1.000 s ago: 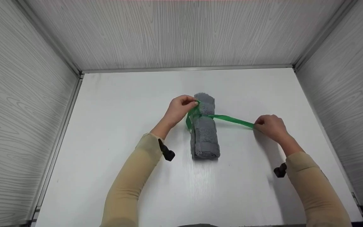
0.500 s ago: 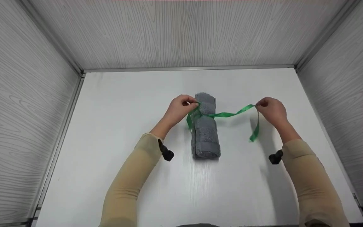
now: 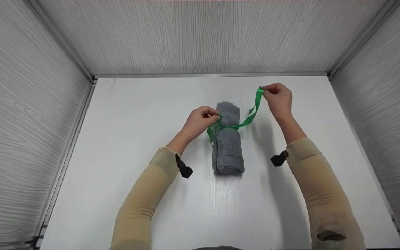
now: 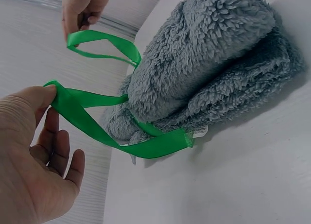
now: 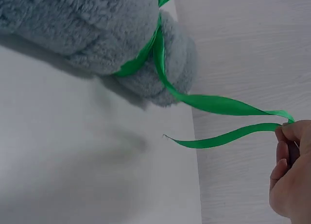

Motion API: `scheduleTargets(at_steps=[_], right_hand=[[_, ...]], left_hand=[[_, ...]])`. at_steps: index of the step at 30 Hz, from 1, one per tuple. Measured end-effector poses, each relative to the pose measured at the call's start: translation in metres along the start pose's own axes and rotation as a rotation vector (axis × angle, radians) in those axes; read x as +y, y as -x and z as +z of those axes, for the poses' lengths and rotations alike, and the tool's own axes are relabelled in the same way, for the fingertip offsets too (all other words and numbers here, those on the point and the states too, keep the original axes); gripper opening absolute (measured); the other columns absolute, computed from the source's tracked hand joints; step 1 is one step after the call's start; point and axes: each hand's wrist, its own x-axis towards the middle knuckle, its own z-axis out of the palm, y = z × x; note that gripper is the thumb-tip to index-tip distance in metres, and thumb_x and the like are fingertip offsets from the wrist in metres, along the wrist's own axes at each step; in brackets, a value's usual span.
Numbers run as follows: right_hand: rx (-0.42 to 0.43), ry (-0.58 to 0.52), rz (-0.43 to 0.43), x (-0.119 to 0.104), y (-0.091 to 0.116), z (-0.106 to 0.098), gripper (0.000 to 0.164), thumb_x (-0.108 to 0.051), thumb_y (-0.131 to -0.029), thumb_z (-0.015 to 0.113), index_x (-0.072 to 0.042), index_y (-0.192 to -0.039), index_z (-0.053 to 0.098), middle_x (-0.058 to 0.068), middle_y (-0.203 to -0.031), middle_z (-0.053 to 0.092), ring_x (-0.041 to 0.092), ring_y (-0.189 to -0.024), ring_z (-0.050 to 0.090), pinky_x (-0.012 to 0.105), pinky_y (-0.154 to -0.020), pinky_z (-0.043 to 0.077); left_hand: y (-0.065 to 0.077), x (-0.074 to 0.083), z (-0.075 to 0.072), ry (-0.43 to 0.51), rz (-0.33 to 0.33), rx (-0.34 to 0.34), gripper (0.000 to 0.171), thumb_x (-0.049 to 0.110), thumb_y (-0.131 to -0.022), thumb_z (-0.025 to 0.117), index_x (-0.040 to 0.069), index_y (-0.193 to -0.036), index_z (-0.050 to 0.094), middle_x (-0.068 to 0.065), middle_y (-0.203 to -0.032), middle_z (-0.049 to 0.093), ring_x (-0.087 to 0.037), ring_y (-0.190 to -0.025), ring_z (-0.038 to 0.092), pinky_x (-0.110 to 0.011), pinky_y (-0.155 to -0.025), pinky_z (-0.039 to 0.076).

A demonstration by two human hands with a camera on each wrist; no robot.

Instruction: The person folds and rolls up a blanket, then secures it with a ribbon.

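A rolled grey fluffy towel (image 3: 229,149) lies lengthwise on the white table, with a green ribbon (image 3: 233,127) round its middle. My left hand (image 3: 199,123) is at the towel's left side and pinches a loop of the ribbon between thumb and forefinger; in the left wrist view that ribbon end (image 4: 165,144) hangs beside a small white tag (image 4: 200,131). Up and to the right of the towel, my right hand (image 3: 279,100) pinches the other ribbon length, held raised off the table. Its loose tail (image 5: 214,140) dangles from the fingertips in the right wrist view.
The white tabletop (image 3: 123,132) is bounded by grey wood-grain panels at the back (image 3: 207,38), the left (image 3: 23,114) and the right (image 3: 380,114). A metal strip (image 3: 151,76) runs along the table's back edge.
My right hand has moved up and leftward, nearer the towel, and the ribbon it pinches has gone from taut to slack, with a tail hanging. My left hand has stayed nearly still.
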Motion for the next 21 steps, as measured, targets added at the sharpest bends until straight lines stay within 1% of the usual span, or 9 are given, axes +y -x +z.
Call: scheduleTargets(at_steps=[2,5,8,10,13,14,16,19,21], right_hand=[[-0.008,-0.078,-0.03,-0.007,0.0,0.013,0.011,-0.015,-0.094,0.071,-0.008,-0.102,0.075,0.004,-0.098,0.069,0.015,-0.089,0.059,0.025,-0.075,0.047],[-0.058,-0.188,-0.096,-0.017,0.005,0.03,0.009,-0.01,-0.093,0.071,-0.006,-0.1,0.075,0.006,-0.099,0.071,0.016,-0.085,0.059,0.025,-0.073,0.047],[-0.135,-0.298,-0.16,-0.023,0.009,0.044,0.008,-0.005,-0.093,0.07,-0.004,-0.1,0.075,0.009,-0.104,0.072,0.016,-0.087,0.06,0.024,-0.074,0.047],[-0.194,-0.364,-0.188,-0.024,0.012,0.052,0.008,-0.003,-0.094,0.07,-0.002,-0.101,0.075,0.01,-0.107,0.072,0.017,-0.09,0.062,0.025,-0.077,0.049],[-0.29,-0.418,-0.182,-0.021,0.015,0.06,0.008,-0.004,-0.096,0.07,-0.001,-0.102,0.074,0.01,-0.105,0.071,0.018,-0.091,0.063,0.027,-0.081,0.05],[-0.32,-0.412,-0.171,-0.02,0.016,0.062,0.008,-0.005,-0.096,0.07,-0.001,-0.102,0.074,0.01,-0.104,0.07,0.019,-0.091,0.062,0.029,-0.081,0.05],[-0.378,-0.347,-0.134,-0.015,0.017,0.065,0.009,-0.007,-0.098,0.068,-0.003,-0.103,0.073,0.008,-0.1,0.069,0.019,-0.088,0.061,0.03,-0.08,0.049],[-0.459,-0.141,-0.092,-0.008,0.019,0.066,0.012,-0.011,-0.101,0.063,-0.006,-0.106,0.073,0.007,-0.101,0.069,0.019,-0.088,0.059,0.031,-0.077,0.047],[-0.519,0.025,-0.091,-0.005,0.021,0.064,0.016,-0.013,-0.103,0.06,-0.007,-0.109,0.074,0.007,-0.108,0.069,0.02,-0.095,0.059,0.033,-0.08,0.048]], left_hand=[[0.0,0.0,0.001,0.008,0.002,-0.004,0.019,0.03,-0.102,0.067,0.017,-0.114,0.073,0.001,-0.112,0.067,-0.018,-0.096,0.061,-0.035,-0.08,0.052],[0.002,0.0,0.001,0.02,0.003,-0.006,0.018,0.028,-0.101,0.068,0.016,-0.114,0.073,0.001,-0.112,0.068,-0.018,-0.096,0.062,-0.034,-0.08,0.052],[0.002,-0.001,0.002,0.028,0.0,-0.006,0.018,0.027,-0.101,0.068,0.015,-0.114,0.073,0.001,-0.111,0.068,-0.017,-0.097,0.062,-0.033,-0.081,0.052],[0.002,0.0,0.003,0.029,-0.003,-0.005,0.018,0.026,-0.101,0.068,0.015,-0.113,0.074,0.0,-0.11,0.068,-0.017,-0.097,0.062,-0.033,-0.082,0.052],[0.002,0.0,0.004,0.029,-0.009,-0.002,0.017,0.026,-0.101,0.068,0.015,-0.112,0.074,0.0,-0.108,0.068,-0.018,-0.096,0.062,-0.033,-0.081,0.052],[0.002,0.0,0.004,0.028,-0.008,-0.001,0.017,0.026,-0.101,0.068,0.015,-0.112,0.074,-0.001,-0.108,0.068,-0.018,-0.095,0.062,-0.033,-0.081,0.052],[0.003,0.0,0.004,0.031,-0.005,-0.003,0.016,0.026,-0.101,0.068,0.015,-0.111,0.074,-0.001,-0.108,0.068,-0.018,-0.095,0.061,-0.033,-0.081,0.052],[0.003,0.0,0.004,0.037,0.003,-0.011,0.017,0.026,-0.101,0.068,0.015,-0.112,0.075,-0.001,-0.109,0.068,-0.018,-0.096,0.061,-0.033,-0.082,0.052],[0.004,0.0,0.004,0.038,0.005,-0.015,0.017,0.027,-0.101,0.068,0.015,-0.112,0.075,-0.001,-0.109,0.068,-0.018,-0.096,0.061,-0.033,-0.082,0.052]])
